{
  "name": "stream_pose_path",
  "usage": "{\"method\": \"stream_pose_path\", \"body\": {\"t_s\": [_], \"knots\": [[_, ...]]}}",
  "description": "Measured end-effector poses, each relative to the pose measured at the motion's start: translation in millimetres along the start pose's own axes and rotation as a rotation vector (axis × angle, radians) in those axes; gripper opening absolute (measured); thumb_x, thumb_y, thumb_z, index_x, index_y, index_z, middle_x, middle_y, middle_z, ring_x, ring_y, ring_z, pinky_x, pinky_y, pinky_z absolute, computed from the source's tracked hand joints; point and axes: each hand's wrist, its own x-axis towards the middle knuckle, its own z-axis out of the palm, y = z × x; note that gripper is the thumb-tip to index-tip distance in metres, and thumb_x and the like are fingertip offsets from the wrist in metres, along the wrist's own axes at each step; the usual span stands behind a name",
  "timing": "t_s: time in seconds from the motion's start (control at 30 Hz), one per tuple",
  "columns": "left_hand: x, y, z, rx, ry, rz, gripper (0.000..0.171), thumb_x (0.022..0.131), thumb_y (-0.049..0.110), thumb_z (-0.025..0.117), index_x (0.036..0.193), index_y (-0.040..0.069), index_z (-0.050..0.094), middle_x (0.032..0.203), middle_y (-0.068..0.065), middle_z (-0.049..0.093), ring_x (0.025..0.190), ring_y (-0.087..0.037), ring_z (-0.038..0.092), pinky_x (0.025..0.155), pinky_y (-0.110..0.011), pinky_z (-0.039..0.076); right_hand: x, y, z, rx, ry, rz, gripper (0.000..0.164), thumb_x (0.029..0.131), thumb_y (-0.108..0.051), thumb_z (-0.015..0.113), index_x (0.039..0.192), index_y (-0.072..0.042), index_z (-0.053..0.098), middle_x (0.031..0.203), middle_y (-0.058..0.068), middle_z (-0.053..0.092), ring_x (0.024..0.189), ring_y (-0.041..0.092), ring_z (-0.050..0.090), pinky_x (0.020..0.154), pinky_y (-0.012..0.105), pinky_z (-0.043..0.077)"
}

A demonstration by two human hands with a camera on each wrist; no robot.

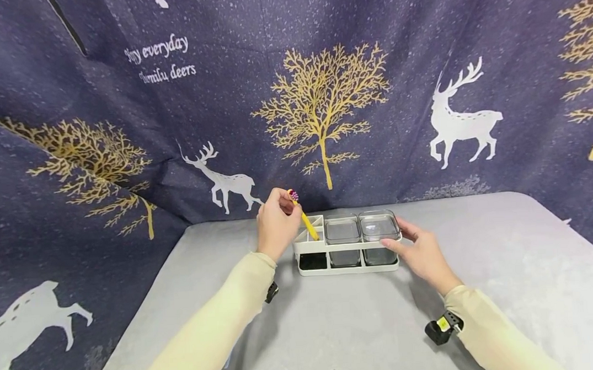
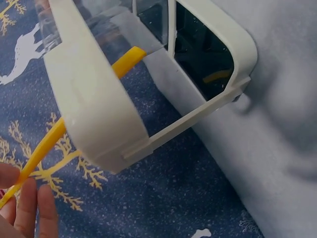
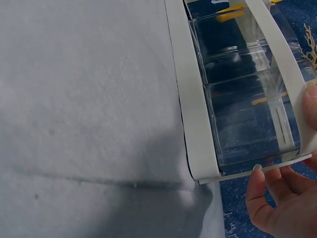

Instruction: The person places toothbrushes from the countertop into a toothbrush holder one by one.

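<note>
A white two-level toothbrush holder (image 1: 349,270) stands on the grey table, with two clear cups (image 1: 342,231) in its upper frame. My left hand (image 1: 278,224) pinches a yellow toothbrush (image 1: 308,224) near its purple-and-white bristles. The toothbrush slants down into the divided left compartment; in the left wrist view its handle (image 2: 130,60) comes out below the upper frame. At the other end, my right hand (image 1: 424,254) grips the holder, thumb on the front of the upper frame. In the right wrist view the fingers (image 3: 256,193) lie along the holder's end.
A dark blue curtain (image 1: 398,15) with deer and trees hangs right behind the table (image 1: 352,326). On the holder's lower level a black pad (image 1: 313,261) lies at the left. A small blue thing (image 1: 228,360) shows beside the left sleeve.
</note>
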Motion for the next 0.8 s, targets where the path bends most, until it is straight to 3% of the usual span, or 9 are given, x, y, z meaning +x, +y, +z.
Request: {"method": "stream_pose_path", "body": {"t_s": [0.17,0.8], "knots": [[-3.8,-2.2,4.5,0.025,-0.006,0.005,0.015,0.082,0.011,0.071,0.091,0.012,0.059,0.075,0.005,0.066,0.07,-0.014,0.063,0.075,-0.04,0.046,-0.2,1.0,1.5,0.004,0.004,-0.005,0.072,0.088,-0.027,0.077,0.144,0.005,0.045,0.133,0.029,0.055,0.128,0.047,0.046,0.109,0.06,0.03],[-15.1,-9.5,18.3,0.036,-0.032,0.016,0.015,0.081,0.009,0.071,0.088,0.014,0.059,0.075,0.005,0.067,0.071,-0.017,0.064,0.081,-0.045,0.045,-0.3,3.0,1.0,0.007,-0.01,0.026,0.076,0.088,-0.031,0.076,0.146,0.003,0.042,0.138,0.028,0.051,0.132,0.045,0.043,0.11,0.061,0.026]]}}
